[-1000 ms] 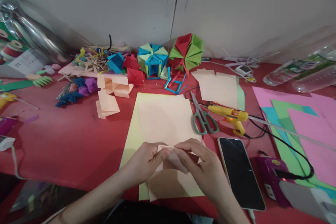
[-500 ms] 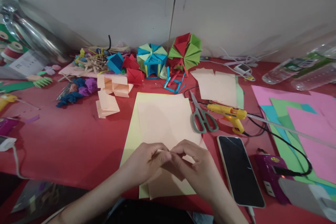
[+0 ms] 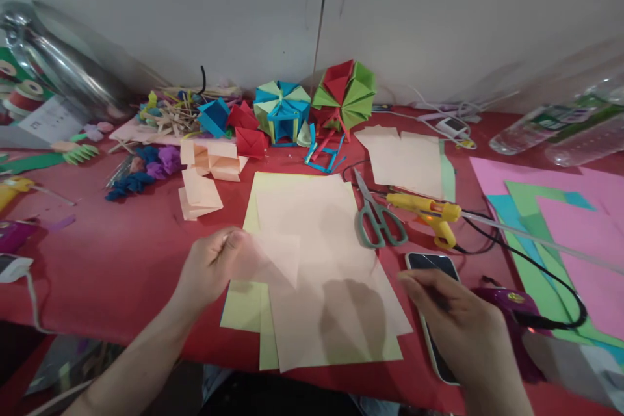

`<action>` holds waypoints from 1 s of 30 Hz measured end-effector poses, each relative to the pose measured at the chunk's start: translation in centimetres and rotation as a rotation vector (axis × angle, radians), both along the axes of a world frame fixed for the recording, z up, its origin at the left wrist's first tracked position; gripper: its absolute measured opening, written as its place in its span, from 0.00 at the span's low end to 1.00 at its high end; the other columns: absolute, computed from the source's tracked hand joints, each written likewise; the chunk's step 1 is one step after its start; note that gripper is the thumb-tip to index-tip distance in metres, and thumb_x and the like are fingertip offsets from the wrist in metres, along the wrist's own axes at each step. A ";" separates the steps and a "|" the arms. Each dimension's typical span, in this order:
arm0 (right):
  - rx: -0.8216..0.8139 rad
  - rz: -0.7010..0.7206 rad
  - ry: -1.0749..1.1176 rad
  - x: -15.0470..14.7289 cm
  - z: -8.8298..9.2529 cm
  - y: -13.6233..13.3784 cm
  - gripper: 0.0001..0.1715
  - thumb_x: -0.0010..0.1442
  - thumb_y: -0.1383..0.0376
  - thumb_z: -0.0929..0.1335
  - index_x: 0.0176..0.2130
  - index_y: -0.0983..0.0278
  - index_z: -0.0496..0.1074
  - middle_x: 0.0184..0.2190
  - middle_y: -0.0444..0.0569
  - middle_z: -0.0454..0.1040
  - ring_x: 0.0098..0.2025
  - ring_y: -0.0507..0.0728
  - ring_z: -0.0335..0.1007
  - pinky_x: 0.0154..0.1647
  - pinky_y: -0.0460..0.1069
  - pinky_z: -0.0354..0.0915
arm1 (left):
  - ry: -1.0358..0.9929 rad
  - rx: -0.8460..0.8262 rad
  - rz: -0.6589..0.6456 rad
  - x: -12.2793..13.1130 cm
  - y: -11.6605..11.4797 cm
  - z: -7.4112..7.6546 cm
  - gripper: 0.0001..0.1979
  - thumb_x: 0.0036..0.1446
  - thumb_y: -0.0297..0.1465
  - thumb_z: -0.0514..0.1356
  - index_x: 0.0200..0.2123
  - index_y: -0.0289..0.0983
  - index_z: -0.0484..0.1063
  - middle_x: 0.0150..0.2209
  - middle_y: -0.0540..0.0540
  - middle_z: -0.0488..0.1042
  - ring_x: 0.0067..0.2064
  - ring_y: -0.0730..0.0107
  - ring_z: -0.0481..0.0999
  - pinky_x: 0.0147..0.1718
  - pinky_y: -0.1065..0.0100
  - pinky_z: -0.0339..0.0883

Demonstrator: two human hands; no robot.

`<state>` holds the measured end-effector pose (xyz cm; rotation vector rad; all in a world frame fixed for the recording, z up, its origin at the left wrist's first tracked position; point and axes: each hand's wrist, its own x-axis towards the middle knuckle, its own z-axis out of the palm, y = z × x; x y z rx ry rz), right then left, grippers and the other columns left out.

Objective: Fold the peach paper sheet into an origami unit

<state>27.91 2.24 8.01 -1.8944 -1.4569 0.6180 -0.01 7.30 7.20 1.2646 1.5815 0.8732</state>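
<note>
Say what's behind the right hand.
A phone, its far end and left side showing, and part of a purple device. The right hand hides the phone's middle and near right corner.

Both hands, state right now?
Left hand: closed, pinching a small piece of paper.
Right hand: fingers curled shut, partly hiding the phone; nothing visible in it.

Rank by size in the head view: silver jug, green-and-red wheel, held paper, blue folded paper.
Silver jug
Green-and-red wheel and held paper: unsure, paper blurred and nearer
Blue folded paper
</note>
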 end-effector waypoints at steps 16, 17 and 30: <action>-0.219 0.154 0.754 -6.2 -1.7 1.8 0.12 0.54 0.57 0.68 0.30 0.64 0.69 0.21 0.41 0.66 0.23 0.48 0.59 0.22 0.44 0.55 | -0.566 -0.297 -0.043 5.7 -1.7 -2.1 0.17 0.53 0.44 0.58 0.25 0.35 0.67 0.21 0.52 0.68 0.24 0.74 0.67 0.25 0.72 0.61; -0.236 0.162 0.770 -6.4 -1.9 1.7 0.12 0.54 0.57 0.68 0.29 0.64 0.68 0.20 0.40 0.66 0.22 0.48 0.60 0.22 0.44 0.56 | -0.564 -0.265 -0.012 5.8 -1.7 -2.2 0.17 0.54 0.44 0.57 0.25 0.35 0.68 0.22 0.51 0.70 0.24 0.74 0.69 0.26 0.73 0.62; -0.479 0.137 0.905 -6.0 -2.6 1.7 0.22 0.52 0.51 0.67 0.21 0.65 0.64 0.13 0.40 0.64 0.13 0.46 0.56 0.12 0.42 0.49 | -0.427 -0.531 -0.283 4.5 -2.0 -2.1 0.23 0.59 0.43 0.49 0.21 0.33 0.68 0.10 0.51 0.68 0.08 0.83 0.57 0.07 0.80 0.44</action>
